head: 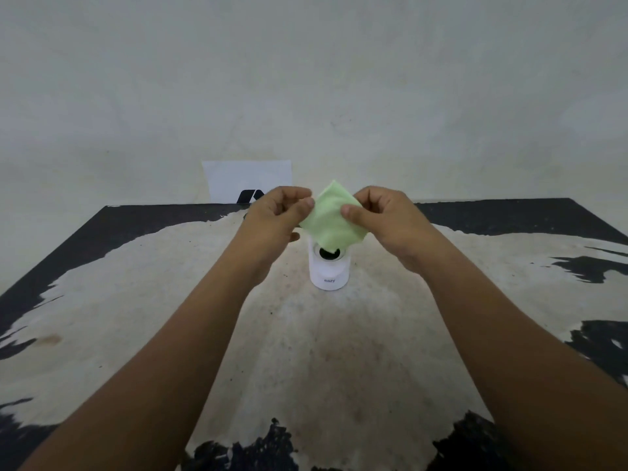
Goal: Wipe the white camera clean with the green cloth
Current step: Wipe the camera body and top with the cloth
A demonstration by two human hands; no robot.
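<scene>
A small white camera with a dark round lens stands upright in the middle of the table. A light green cloth hangs like a diamond just above it, its lower corner covering the camera's top. My left hand pinches the cloth's left corner between thumb and fingers. My right hand pinches the right corner the same way. Both hands are held above the table, on either side of the camera.
The table has a worn black top with large pale patches. A white box with a black logo leans against the grey wall behind the far edge, just behind my left hand.
</scene>
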